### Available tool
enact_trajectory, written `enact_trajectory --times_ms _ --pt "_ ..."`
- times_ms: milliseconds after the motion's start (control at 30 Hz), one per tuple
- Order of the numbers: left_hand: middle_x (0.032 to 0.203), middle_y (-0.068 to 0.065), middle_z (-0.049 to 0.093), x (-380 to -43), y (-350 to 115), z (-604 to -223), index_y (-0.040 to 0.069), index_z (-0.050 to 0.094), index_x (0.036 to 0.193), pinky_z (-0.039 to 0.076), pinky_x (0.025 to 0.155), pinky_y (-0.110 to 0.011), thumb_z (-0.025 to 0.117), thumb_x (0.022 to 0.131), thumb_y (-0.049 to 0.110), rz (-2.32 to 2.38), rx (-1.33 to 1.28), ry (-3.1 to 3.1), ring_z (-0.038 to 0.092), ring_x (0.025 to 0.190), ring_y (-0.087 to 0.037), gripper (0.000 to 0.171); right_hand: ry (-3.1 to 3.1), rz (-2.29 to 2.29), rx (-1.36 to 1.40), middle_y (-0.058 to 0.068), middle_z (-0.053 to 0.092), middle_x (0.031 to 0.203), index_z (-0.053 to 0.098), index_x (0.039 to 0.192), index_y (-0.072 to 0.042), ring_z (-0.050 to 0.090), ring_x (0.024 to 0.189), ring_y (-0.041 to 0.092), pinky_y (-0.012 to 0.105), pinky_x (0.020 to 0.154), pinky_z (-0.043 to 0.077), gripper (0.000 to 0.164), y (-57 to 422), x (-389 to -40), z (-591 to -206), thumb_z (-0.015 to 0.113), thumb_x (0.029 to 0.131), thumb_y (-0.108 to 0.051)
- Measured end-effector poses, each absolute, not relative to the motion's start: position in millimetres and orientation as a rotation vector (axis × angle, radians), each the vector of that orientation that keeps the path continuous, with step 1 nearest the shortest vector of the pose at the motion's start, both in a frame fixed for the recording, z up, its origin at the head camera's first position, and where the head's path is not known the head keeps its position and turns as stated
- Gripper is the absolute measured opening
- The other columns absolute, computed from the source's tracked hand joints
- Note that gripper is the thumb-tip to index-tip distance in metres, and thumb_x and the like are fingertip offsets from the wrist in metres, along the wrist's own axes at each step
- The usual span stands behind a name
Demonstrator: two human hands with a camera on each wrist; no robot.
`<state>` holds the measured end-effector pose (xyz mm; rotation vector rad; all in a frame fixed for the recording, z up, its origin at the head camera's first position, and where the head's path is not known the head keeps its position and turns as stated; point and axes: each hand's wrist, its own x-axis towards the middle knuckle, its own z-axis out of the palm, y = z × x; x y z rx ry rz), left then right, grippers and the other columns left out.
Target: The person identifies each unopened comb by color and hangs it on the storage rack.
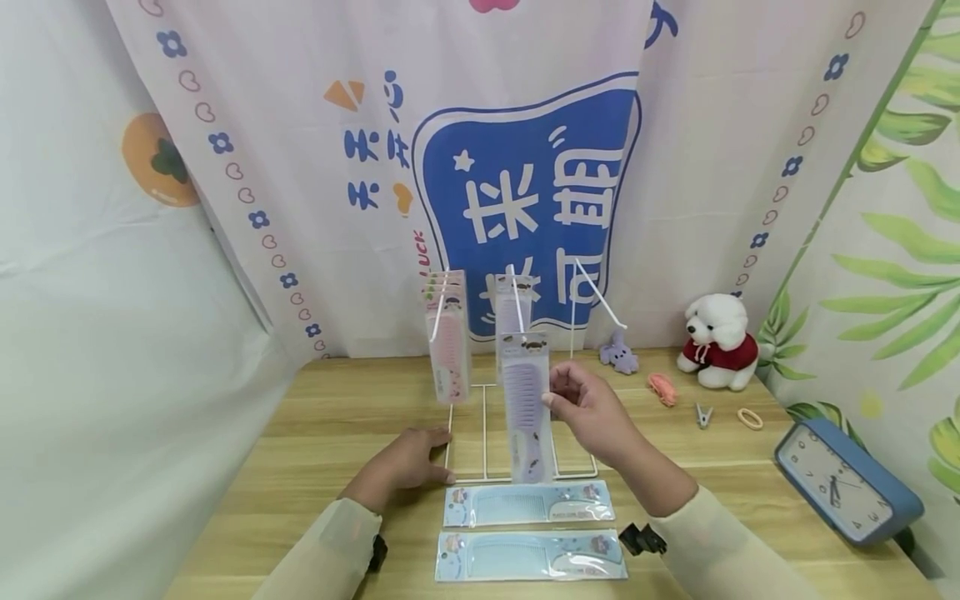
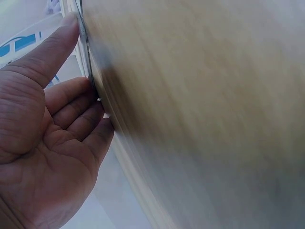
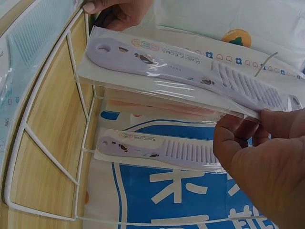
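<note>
Right hand point(image 1: 596, 414) pinched the right edge of a packaged purple comb point(image 1: 522, 408), upright at the rack's middle hook; pack-hook contact unclear. Left hand point(image 1: 407, 460), thumb and fingers spread, touched the left base of the white wire rack point(image 1: 484, 437). Pink comb packs point(image 1: 450, 358) hung left; two blue comb packs point(image 1: 528, 504) lay near, on the table point(image 1: 322, 425).

Pink combs point(image 1: 450, 354) crowded the left prong point(image 1: 441, 304) of a white wire rack point(image 1: 484, 433), and a purple comb point(image 1: 525, 408) in the right hand point(image 1: 592, 408) stood before the middle prong point(image 1: 517, 298), a narrow gap between them. Room lay open around the right prong point(image 1: 600, 293). The left hand point(image 1: 408, 458) blocked the base's left edge; blue combs point(image 1: 528, 504) lay in front. Bare tabletop point(image 1: 720, 471) stretched between the right forearm point(image 1: 663, 479) and a clock point(image 1: 847, 481).
</note>
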<state>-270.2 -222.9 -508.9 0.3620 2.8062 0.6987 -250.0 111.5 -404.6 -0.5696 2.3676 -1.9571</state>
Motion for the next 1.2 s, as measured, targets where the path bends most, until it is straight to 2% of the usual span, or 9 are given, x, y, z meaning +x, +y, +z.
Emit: enact_trajectory --times_ms 300,500,700,933,1200 --pt "0.169 -0.013 0.05 -269.1 -222.7 -508.1 0.008 0.059 0.157 0.04 0.128 -0.06 0.092 0.088 0.036 0.7 0.347 2.8 0.047 0.156 -0.042 0.082 2.439 -1.94 -0.399 0.017 0.071 0.118 0.063 0.123 -0.003 0.069 0.105 0.026 0.039 0.092 0.067 0.017 103.3 -279.6 -408.6 0.065 0.107 -0.002" --pt "0.168 -0.014 0.051 -267.7 -222.0 -506.0 0.007 0.058 0.157 0.041 0.128 -0.06 0.093 0.088 0.036 0.702 0.345 2.799 0.047 0.156 -0.043 0.082 2.467 -1.955 -0.362 0.014 0.07 0.117 0.062 0.121 -0.006 0.068 0.105 0.026 0.048 0.097 0.066 0.013 93.0 -311.6 -408.9 0.064 0.108 -0.005" --pt "0.168 -0.015 0.051 -267.3 -221.9 -505.9 0.006 0.058 0.157 0.041 0.127 -0.06 0.092 0.088 0.035 0.707 0.352 2.8 0.047 0.155 -0.043 0.082 2.47 -2.012 -0.398 0.015 0.068 0.116 0.061 0.12 -0.005 0.067 0.105 0.028 0.047 0.096 0.066 0.013 83.2 -339.8 -413.5 0.063 0.108 -0.002" --pt "0.168 -0.014 0.051 -267.2 -221.9 -505.2 0.006 0.058 0.158 0.04 0.128 -0.06 0.092 0.089 0.035 0.71 0.344 2.796 0.047 0.156 -0.043 0.083 2.497 -2.027 -0.396 0.018 0.066 0.121 0.059 0.121 -0.005 0.065 0.107 0.029 0.059 0.105 0.061 0.013 78.9 -357.6 -412.4 0.061 0.108 -0.002" --pt "0.17 -0.013 0.049 -267.7 -222.7 -506.7 0.007 0.057 0.158 0.039 0.129 -0.06 0.092 0.088 0.037 0.707 0.346 2.794 0.045 0.157 -0.042 0.084 2.532 -2.029 -0.396 0.016 0.067 0.115 0.06 0.118 -0.004 0.064 0.097 0.023 0.054 0.098 0.063 0.013 77.3 -370.2 -414.7 0.064 0.106 0.0"
